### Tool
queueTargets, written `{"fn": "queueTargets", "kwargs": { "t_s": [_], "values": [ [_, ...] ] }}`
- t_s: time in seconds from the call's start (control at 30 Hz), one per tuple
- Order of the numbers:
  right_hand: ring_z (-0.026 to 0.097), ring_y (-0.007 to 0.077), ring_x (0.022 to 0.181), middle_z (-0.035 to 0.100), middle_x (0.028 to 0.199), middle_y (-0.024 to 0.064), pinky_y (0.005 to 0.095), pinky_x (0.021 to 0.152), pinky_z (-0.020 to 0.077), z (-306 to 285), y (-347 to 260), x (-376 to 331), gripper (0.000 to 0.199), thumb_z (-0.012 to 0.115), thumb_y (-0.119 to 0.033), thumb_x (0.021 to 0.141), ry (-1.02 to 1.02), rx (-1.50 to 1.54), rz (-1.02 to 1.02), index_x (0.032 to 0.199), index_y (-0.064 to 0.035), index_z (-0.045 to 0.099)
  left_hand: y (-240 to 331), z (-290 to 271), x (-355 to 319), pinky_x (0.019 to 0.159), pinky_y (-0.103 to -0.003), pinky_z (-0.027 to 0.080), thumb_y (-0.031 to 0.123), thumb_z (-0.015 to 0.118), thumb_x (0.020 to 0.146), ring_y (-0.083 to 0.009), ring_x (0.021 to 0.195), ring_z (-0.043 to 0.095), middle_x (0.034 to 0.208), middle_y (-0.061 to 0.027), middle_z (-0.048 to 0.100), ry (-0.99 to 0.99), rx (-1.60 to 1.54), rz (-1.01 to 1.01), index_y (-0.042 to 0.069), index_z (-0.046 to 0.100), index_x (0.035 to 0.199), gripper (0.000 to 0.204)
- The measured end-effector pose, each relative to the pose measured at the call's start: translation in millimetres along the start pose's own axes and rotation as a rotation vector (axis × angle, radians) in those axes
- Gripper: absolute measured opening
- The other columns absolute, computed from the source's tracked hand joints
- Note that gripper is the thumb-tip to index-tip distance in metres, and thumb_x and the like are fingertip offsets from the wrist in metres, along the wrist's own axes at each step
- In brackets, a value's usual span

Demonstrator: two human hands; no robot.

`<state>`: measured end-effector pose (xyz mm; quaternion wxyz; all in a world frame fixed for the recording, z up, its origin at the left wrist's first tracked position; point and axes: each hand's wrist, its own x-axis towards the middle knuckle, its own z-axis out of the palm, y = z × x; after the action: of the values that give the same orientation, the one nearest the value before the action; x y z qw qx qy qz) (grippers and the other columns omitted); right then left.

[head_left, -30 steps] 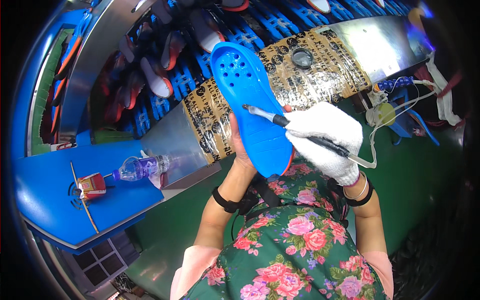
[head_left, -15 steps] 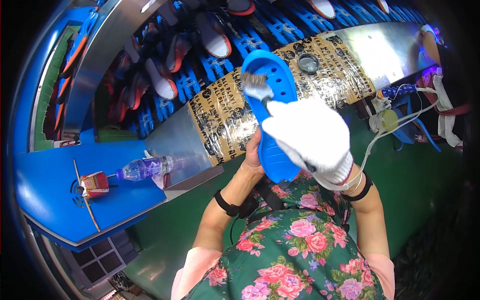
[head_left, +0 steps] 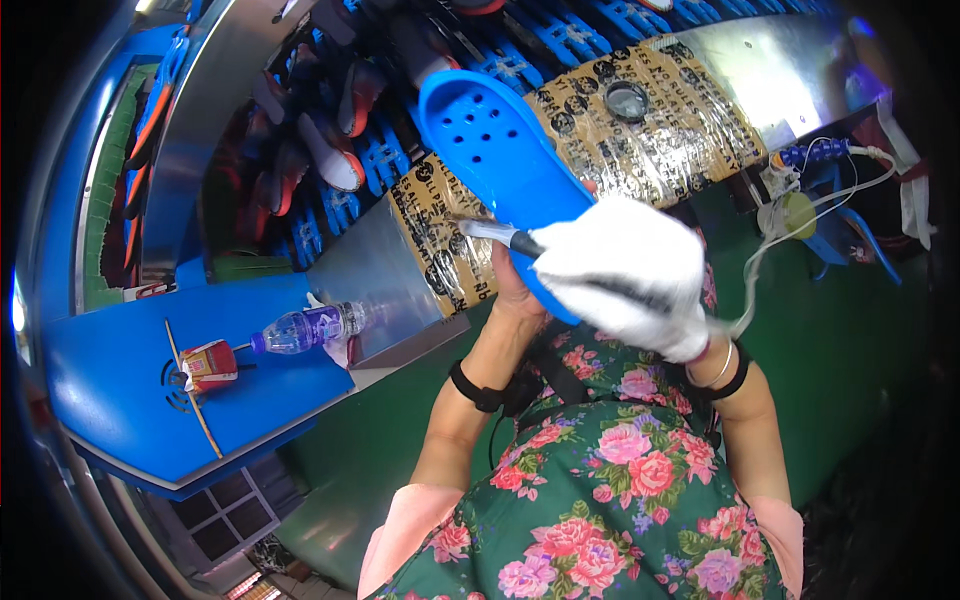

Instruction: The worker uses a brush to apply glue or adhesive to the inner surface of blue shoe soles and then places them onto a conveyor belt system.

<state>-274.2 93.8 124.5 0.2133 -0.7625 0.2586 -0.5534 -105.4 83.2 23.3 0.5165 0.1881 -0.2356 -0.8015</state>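
Note:
A blue clog (head_left: 515, 160) with rows of round holes in its toe part stands tilted in front of me, toe up and to the left. My bare left hand (head_left: 512, 285) grips it from below near its lower end, the fingers partly hidden behind it. In a white knit glove, my right hand (head_left: 625, 270) is closed around the dark handle of a flat brush (head_left: 492, 231). The brush lies across the lower half of the clog, its bristles just past the left edge. Whether they touch the clog I cannot tell.
Behind the clog runs a metal ledge (head_left: 770, 75) covered partly with printed brown tape (head_left: 655, 130), where a small round dish (head_left: 627, 101) sits. Beyond hang several shoes (head_left: 330, 155) on blue racks. A plastic bottle (head_left: 310, 330) and a red box (head_left: 210, 367) occupy the blue surface (head_left: 110, 390) at left.
The clog has been turned, so its holed outer face shows instead of its hollow side. The brush has moved from inside the clog down to its left edge.

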Motion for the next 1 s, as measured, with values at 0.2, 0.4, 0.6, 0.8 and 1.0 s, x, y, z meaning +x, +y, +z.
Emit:
{"fn": "queueTargets", "kwargs": {
  "t_s": [0.2,0.4,0.6,0.8,1.0],
  "values": [
    [0.072,0.0280,0.085,0.076,0.100,0.0127,0.0392,0.079,0.0562,4.4,15.3,-5.9,0.026,0.079,-0.003,0.077,0.086,-0.111,-0.003,0.102,-0.0069,0.078,7.7,13.0,11.2,0.112,-0.058,0.042,0.082,0.049,0.086,-0.0394,0.134,0.051,0.153,-0.0213,0.043,0.078,-0.055,0.040,0.008,0.030,0.157,0.105],
    [0.073,0.0241,0.088,0.077,0.096,0.0113,0.0393,0.086,0.0563,11.4,24.0,-17.7,0.025,0.080,-0.005,0.077,0.123,0.140,0.118,0.102,-0.0082,0.078,11.8,18.9,12.8,0.103,-0.059,0.051,0.080,0.064,0.078,-0.0421,0.122,0.059,0.136,-0.0183,0.058,-0.100,-0.463,0.043,0.002,0.038,0.149,0.109],
    [0.073,0.0265,0.085,0.076,0.097,0.0082,0.0372,0.075,0.0573,25.4,17.5,-34.1,0.031,0.085,-0.009,0.073,0.029,-0.015,-0.079,0.103,-0.0124,0.078,22.2,1.2,21.4,0.100,-0.059,0.052,0.083,0.057,0.081,-0.0456,0.118,0.061,0.136,-0.0295,0.055,-0.144,-0.353,-0.051,0.005,0.038,0.151,0.107],
    [0.072,0.0245,0.086,0.076,0.103,0.0068,0.0362,0.074,0.0577,5.9,31.6,-32.3,0.027,0.082,-0.010,0.077,-0.002,0.012,0.057,0.103,-0.0124,0.078,30.3,4.8,19.7,0.096,-0.059,0.053,0.084,0.054,0.081,-0.0477,0.110,0.064,0.132,-0.0292,0.058,-0.061,-0.371,-0.021,0.008,0.038,0.151,0.105],
    [0.072,0.0237,0.086,0.076,0.098,0.0042,0.0345,0.075,0.0576,3.9,8.6,-36.5,0.021,0.082,-0.010,0.079,-0.150,0.193,0.068,0.099,-0.0130,0.078,43.0,0.1,19.6,0.094,-0.061,0.054,0.083,0.055,0.081,-0.0477,0.119,0.059,0.142,-0.0248,0.051,-0.187,-0.333,-0.046,0.005,0.033,0.153,0.109]
  ]
}}
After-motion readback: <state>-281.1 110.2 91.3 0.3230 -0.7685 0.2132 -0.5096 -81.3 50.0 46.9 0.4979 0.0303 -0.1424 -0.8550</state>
